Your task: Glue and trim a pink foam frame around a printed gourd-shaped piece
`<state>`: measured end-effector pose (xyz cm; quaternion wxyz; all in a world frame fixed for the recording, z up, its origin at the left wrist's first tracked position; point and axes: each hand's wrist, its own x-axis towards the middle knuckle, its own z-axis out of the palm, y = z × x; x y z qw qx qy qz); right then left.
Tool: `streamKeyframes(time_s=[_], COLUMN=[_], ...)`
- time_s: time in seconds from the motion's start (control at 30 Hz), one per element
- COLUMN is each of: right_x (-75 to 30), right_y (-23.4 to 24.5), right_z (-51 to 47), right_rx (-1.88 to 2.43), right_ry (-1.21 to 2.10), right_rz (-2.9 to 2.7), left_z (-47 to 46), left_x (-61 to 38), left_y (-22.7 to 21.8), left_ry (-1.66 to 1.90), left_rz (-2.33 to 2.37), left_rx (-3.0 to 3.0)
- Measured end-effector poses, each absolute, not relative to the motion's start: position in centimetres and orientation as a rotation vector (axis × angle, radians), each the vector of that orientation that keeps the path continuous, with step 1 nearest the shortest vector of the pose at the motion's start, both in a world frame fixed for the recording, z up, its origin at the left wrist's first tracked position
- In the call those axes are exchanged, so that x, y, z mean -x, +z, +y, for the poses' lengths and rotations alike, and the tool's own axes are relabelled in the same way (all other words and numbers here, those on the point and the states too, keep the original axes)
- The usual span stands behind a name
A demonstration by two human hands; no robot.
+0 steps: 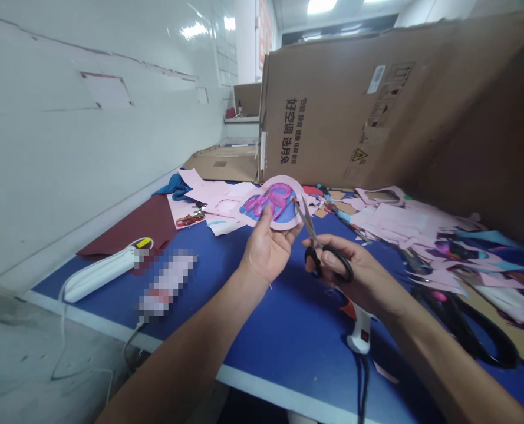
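Note:
My left hand [266, 250] holds up a round pink paper cutout [273, 203] with a magenta and blue print on it, pinching it low on its edge. My right hand [354, 268] grips a pair of black-handled scissors [326, 259] through the finger loops. The scissors' open steel blades [305, 219] reach the cutout's right edge. The hands are close together above the table, and neither touches the other.
A blue table [262, 347] has pink paper scraps [398, 227] heaped at right and back. Larger black scissors [465, 330] and a white glue gun [361, 330] lie near my right arm. A white power strip [100, 274] lies at left. A cardboard sheet [332, 106] stands behind.

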<state>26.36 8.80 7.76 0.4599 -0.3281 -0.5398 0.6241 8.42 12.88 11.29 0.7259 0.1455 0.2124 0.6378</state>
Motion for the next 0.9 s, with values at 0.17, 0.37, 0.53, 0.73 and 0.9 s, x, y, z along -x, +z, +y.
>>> streamKeyframes(time_s=[0.17, 0.37, 0.53, 0.73, 0.9], right_x=[-26.40, -26.70, -26.72, -26.48, -26.44], right_y=[8.01, 7.60, 7.70, 7.74, 7.32], right_z=[8.59, 8.80, 8.88, 8.82, 9.00], right_rx=[0.815, 0.821, 0.822, 0.812, 0.800], right_ry=[1.562, 1.575, 1.567, 1.561, 1.554], right_rz=[-1.360, -1.365, -1.370, -1.362, -1.339], left_z=[12.89, 12.94, 13.11, 13.02, 12.84], left_x=[-8.34, -8.34, -8.14, -8.14, -8.42], left_y=[11.27, 11.21, 11.26, 11.40, 11.41], left_ry=[1.405, 1.406, 1.425, 1.410, 1.398], left_rz=[0.460, 0.433, 0.422, 0.431, 0.431], left_rx=[-0.330, -0.312, -0.304, -0.300, -0.303])
